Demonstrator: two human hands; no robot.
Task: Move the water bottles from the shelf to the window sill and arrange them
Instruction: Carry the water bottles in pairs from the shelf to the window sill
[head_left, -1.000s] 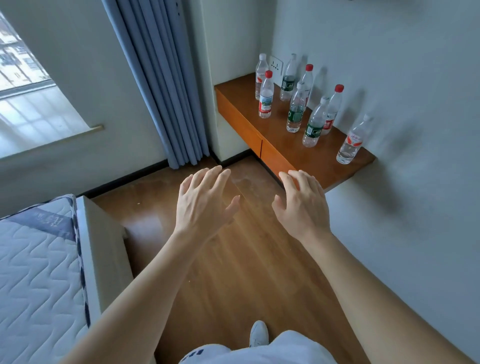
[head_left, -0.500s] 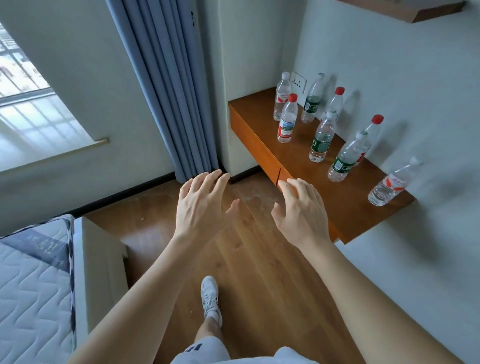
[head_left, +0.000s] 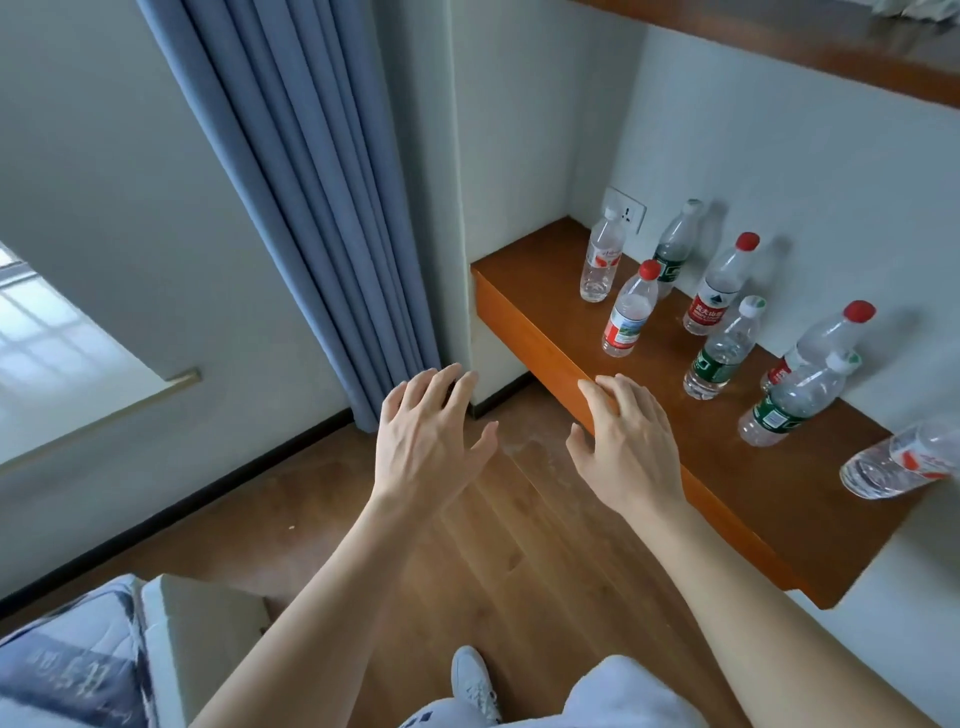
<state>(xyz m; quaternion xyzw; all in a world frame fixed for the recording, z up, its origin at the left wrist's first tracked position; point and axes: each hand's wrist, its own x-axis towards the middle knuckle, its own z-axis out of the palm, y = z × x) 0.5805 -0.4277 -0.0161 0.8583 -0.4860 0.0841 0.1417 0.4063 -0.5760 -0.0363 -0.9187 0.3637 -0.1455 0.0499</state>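
Eight clear water bottles (head_left: 628, 317) standing on wooden shelf (head_left: 540, 296), red or white caps, window sill (head_left: 104, 413) far left

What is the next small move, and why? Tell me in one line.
Probably reach the right hand forward and grip the front red-capped bottle: it stands nearest that hand on the shelf, and this hand and the left hand are open, holding nothing.

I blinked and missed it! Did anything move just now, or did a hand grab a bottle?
The person stepped closer to the shelf, so the right hand is now up at its front edge and the left hand beside it. Neither grabbed anything. All eight bottles stayed where they were.
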